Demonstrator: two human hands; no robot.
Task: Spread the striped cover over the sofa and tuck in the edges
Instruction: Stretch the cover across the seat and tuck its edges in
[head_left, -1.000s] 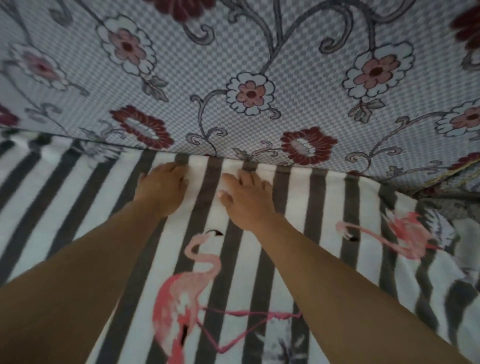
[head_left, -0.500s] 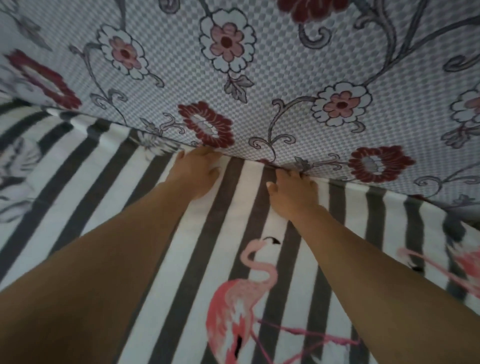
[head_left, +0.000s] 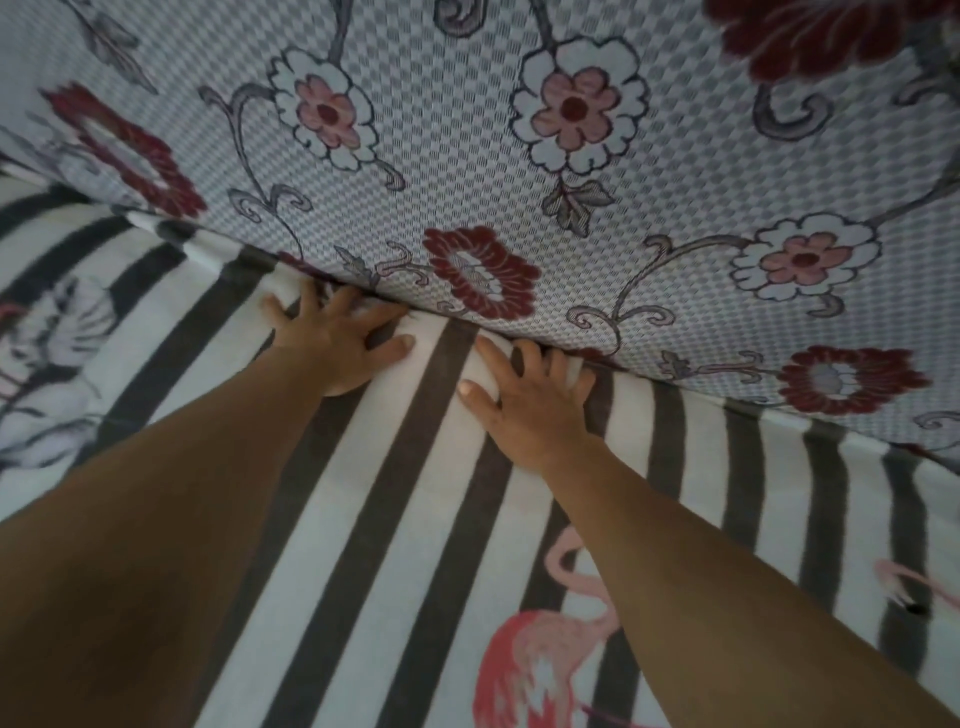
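Head view: nearest, a pink flamingo print (head_left: 540, 670) on the striped cover (head_left: 395, 545), which lies flat over the sofa seat. Farther up, the left hand (head_left: 337, 345) and right hand (head_left: 530, 402) press flat on it, fingers spread and straight (gripping nothing), fingertips at the crease. Beyond rises the floral backrest (head_left: 467, 166), the cover's edge meeting it.

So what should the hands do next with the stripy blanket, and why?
Probably push the fingertips deeper into the crease. Both the left hand and right hand press flat on the striped cover, right where it meets the flowered backrest, so its edge looks ready for tucking.
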